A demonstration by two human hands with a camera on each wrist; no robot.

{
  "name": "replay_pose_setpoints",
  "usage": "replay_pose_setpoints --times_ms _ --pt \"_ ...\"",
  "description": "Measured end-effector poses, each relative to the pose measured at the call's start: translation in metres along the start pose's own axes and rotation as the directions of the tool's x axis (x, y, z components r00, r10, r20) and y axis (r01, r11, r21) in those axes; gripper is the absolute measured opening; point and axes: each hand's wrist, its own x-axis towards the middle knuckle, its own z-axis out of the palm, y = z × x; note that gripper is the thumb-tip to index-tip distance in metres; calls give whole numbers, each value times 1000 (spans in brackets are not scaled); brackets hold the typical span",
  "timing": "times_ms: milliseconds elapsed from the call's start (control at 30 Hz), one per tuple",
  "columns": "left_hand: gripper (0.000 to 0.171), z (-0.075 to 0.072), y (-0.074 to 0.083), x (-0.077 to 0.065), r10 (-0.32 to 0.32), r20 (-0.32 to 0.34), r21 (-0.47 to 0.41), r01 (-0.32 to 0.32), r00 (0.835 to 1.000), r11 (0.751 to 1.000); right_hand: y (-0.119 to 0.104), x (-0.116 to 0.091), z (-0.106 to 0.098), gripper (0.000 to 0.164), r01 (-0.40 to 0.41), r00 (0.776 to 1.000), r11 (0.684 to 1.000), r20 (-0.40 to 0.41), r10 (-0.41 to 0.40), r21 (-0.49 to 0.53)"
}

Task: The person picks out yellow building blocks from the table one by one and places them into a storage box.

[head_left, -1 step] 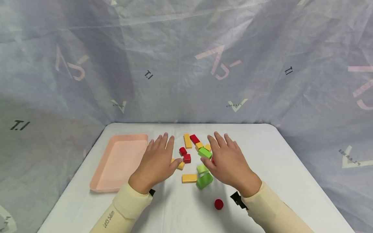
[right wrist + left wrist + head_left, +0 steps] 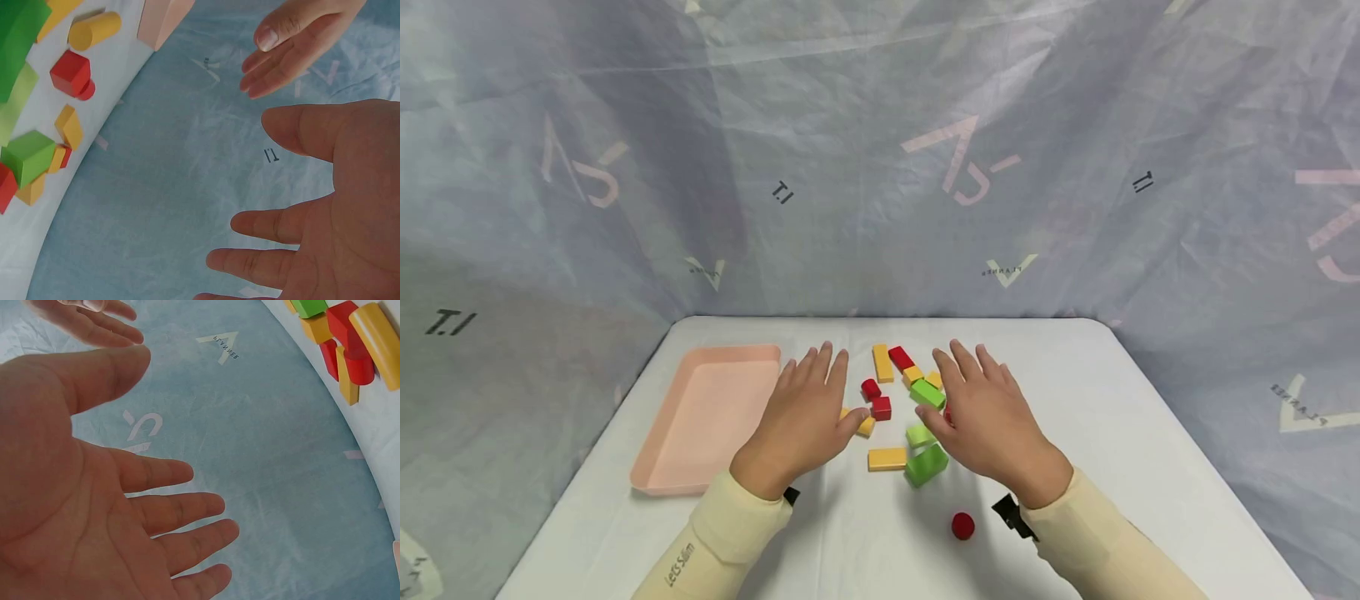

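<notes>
My left hand hovers palm down above the table, fingers straight and spread, holding nothing. Level with it on the other side is my right hand, likewise spread and bare. Between them lie loose toy blocks: a red cube, a small red cylinder, a flat yellow block and a green block. Farther back are a long yellow block, a red block and another green block. Under the left thumb, a yellow cylinder is partly hidden in the head view.
A shallow pink tray stands on the left of the white table. One red round block lies apart near the front, left of the right sleeve. Grey printed cloth hangs around the table's back and sides.
</notes>
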Motion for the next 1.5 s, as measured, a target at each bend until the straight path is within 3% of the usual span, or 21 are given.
replay_pose_setpoints --times_ms 500,800,967,1167,1333,1500 --pt "79 3 -16 -9 -30 21 -44 31 999 999 -1 -2 4 76 19 1000 1000 -9 -19 9" --pt "75 8 -27 -17 -36 -4 -75 35 999 997 2 0 3 68 63 995 997 -82 -60 38" --pt "76 17 -32 -22 -64 13 -90 65 998 994 7 -1 1 67 34 998 996 -53 -30 81" --pt "75 35 -41 -29 -114 -1 -37 114 993 993 13 -4 2 65 7 999 993 -53 -1 115" --pt "58 52 -59 -35 -190 -40 34 191 981 981 15 -5 4 62 14 998 991 -61 -7 130" --pt "38 62 -78 -40 -287 32 -13 288 957 958 16 -4 4 60 7 997 987 -72 4 161"
